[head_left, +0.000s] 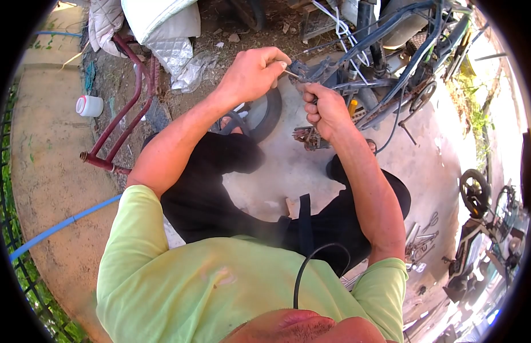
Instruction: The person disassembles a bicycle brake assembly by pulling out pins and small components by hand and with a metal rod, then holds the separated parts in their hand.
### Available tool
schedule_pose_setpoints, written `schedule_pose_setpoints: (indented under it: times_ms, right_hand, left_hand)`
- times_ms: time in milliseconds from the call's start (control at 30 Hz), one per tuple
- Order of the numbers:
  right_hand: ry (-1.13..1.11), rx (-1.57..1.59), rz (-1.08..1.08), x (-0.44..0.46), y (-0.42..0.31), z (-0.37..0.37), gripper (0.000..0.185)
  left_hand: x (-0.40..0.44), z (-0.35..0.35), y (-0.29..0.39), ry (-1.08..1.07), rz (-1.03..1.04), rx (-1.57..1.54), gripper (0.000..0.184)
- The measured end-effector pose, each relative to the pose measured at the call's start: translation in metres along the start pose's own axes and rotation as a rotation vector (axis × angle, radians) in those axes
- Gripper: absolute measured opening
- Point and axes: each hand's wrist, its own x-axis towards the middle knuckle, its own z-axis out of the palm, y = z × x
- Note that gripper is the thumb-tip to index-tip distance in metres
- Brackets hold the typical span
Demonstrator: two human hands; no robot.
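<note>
The pale concrete floor (pixel 431 157) is bordered ahead by brown soil (pixel 219 26). At left, a tan surface (pixel 48 148), possibly a low wall, is edged by black mesh (pixel 31 283). The far right is washed out by sunlight.

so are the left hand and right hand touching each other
Apart: the head view shows a clear gap between the left hand and the right hand.

L grip (pixel 253 72) w/ rod (pixel 293 74) (thin)

thin metal rod (pixel 293 74), slanting, just beside dark tubular frame's (pixel 368 43) end
</note>
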Motion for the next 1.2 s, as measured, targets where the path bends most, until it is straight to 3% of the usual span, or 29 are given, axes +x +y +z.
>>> schedule_pose_setpoints:
  times_ms: [133, 533, 633, 933, 1033, 1133, 1200]
  right_hand:
    - [-0.005, 0.010, 0.007, 0.000, 0.000, 0.000, 0.018]
    - [0.008, 0.017, 0.006, 0.001, 0.001, -0.001, 0.018]
    - [0.009, 0.011, 0.009, 0.002, 0.001, -0.001, 0.018]
    - [0.018, -0.005, 0.002, -0.001, -0.002, 0.002, 0.013]
    - [0.015, 0.001, 0.000, -0.001, -0.001, 0.001, 0.011]
    - [0.016, 0.003, -0.003, -0.002, -0.001, 0.002, 0.012]
    - [0.020, 0.001, -0.004, -0.003, -0.002, 0.002, 0.012]
  left_hand:
    - [0.010, -0.003, -0.004, -0.119, -0.339, -0.360, 0.023]
    - [0.000, -0.007, -0.041, -0.448, -0.077, -1.027, 0.038]
    - [0.004, -0.008, -0.048, -0.441, -0.054, -0.949, 0.036]
    - [0.012, -0.001, -0.027, -0.052, 0.244, -0.040, 0.028]
    - [0.015, 0.002, -0.017, 0.013, 0.131, -0.058, 0.030]
    - [0.018, -0.001, -0.005, -0.025, -0.148, -0.277, 0.032]
    - [0.022, -0.003, -0.010, -0.075, -0.205, -0.371, 0.032]
